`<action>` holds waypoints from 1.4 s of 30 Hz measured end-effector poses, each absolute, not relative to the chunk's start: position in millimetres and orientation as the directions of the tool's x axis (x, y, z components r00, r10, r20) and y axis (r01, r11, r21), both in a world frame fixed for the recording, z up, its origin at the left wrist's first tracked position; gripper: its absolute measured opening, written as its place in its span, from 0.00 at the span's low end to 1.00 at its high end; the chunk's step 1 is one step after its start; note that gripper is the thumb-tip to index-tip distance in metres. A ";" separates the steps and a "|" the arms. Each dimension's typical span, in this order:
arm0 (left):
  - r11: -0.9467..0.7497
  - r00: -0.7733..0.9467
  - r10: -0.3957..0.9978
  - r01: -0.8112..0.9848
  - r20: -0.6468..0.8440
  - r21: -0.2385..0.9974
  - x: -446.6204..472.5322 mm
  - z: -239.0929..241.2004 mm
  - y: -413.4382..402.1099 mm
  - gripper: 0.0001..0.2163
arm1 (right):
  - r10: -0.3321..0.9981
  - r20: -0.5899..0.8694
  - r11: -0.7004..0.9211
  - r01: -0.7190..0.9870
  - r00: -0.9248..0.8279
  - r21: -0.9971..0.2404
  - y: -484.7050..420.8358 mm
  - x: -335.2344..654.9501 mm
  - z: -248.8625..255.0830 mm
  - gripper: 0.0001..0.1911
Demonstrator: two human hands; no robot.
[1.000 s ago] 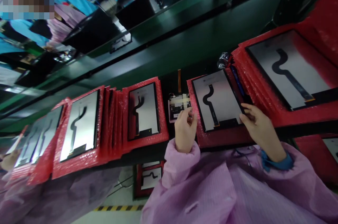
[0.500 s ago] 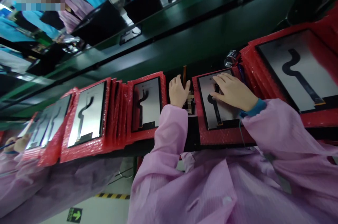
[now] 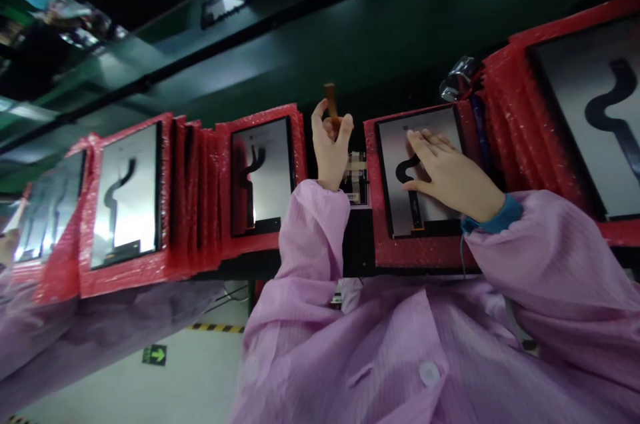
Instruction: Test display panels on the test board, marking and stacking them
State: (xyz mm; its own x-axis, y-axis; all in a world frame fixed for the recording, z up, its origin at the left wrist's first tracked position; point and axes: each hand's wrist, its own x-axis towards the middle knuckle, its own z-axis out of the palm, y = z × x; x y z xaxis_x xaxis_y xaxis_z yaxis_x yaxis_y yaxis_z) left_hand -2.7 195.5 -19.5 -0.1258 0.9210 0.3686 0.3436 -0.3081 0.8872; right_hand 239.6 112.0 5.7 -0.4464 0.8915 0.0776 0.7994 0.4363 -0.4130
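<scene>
My right hand [image 3: 447, 174] lies with its fingers stretched over the grey back of a display panel [image 3: 435, 207]. A black curved flex cable [image 3: 414, 201] runs down that panel, which rests on a red bubble-wrap sheet [image 3: 420, 252]. To its left, my left hand [image 3: 333, 151] is raised, with thumb and index finger apart and the other fingers curled. A narrow amber strip [image 3: 331, 99] shows between thumb and index finger; whether they touch it I cannot tell. Below that hand, a small part with a circuit board and pale tape [image 3: 357, 177] lies partly covered.
More display panels on red bubble wrap stand left, such as one panel [image 3: 273, 191], and right, another panel [image 3: 565, 117]. A shiny silver roll [image 3: 459, 77] sits behind the right-hand stack. Beyond runs a dark green conveyor surface [image 3: 400, 31]. A co-worker's sleeve [image 3: 30, 317] is at far left.
The view has tipped downward. My left hand has turned and its outer fingers have curled, with the index finger pointing up. My right hand stays on the panel, its fingers slightly shifted.
</scene>
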 end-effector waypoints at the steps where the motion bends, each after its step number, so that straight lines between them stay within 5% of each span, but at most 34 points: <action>1: -0.325 -0.124 0.916 0.331 0.382 0.886 -2.5 -18.4 194.8 0.19 | 0.895 0.069 0.427 0.803 -0.441 -0.416 111.1 238.8 6.3 0.46; 11: -0.358 -0.081 0.907 0.365 0.412 0.859 4.6 -2.1 183.9 0.23 | 0.915 0.080 0.388 0.808 -0.396 -0.443 105.4 233.0 7.0 0.44; 17: -0.467 0.027 0.878 0.269 0.478 0.843 -2.9 -2.3 176.7 0.15 | 0.903 0.157 0.416 0.719 -0.400 -0.557 103.7 228.0 10.0 0.36; 19: -0.440 0.033 0.893 0.281 0.450 0.853 -3.2 2.3 168.4 0.16 | 0.912 0.177 0.385 0.622 -0.370 -0.682 104.7 226.5 8.9 0.35; 23: -0.416 0.077 0.907 0.316 0.414 0.853 -2.2 9.6 153.2 0.18 | 0.958 0.118 0.180 0.225 -0.263 -0.958 107.8 222.0 4.3 0.49; 25: -0.429 0.133 0.903 0.330 0.409 0.841 -2.0 9.9 149.6 0.17 | 0.972 0.067 0.087 0.083 -0.224 -0.993 108.2 218.1 4.2 0.48; 28: -0.482 0.216 0.876 0.379 0.431 0.790 -1.4 8.2 148.3 0.18 | 0.979 -0.037 -0.044 -0.030 -0.201 -0.999 106.5 210.4 8.5 0.27; 31: -0.547 0.279 0.837 0.435 0.471 0.715 -0.4 6.4 149.0 0.20 | 0.968 -0.095 -0.124 -0.116 -0.232 -0.985 104.9 204.4 13.3 0.29; 34: -0.604 0.344 0.797 0.466 0.497 0.646 0.4 5.2 149.9 0.21 | 0.955 -0.033 -0.070 -0.115 -0.296 -0.991 106.7 204.6 15.0 0.29; 37: -0.626 0.406 0.780 0.493 0.477 0.604 0.5 5.4 149.8 0.20 | 0.927 0.056 0.094 0.085 -0.370 -0.992 111.5 210.0 14.9 0.24; 42: -0.626 0.484 0.778 0.545 0.401 0.557 0.6 8.5 146.5 0.17 | 0.849 0.280 0.454 0.349 -0.449 -0.820 118.6 215.6 9.7 0.20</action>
State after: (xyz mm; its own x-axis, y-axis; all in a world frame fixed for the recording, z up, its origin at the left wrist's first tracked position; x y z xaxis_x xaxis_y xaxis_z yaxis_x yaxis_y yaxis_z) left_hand 0.6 146.5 8.5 0.4839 0.7780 0.4008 0.5453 -0.6262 0.5573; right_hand 215.6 118.6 9.7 -0.4486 0.8489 0.2796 0.3486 0.4542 -0.8199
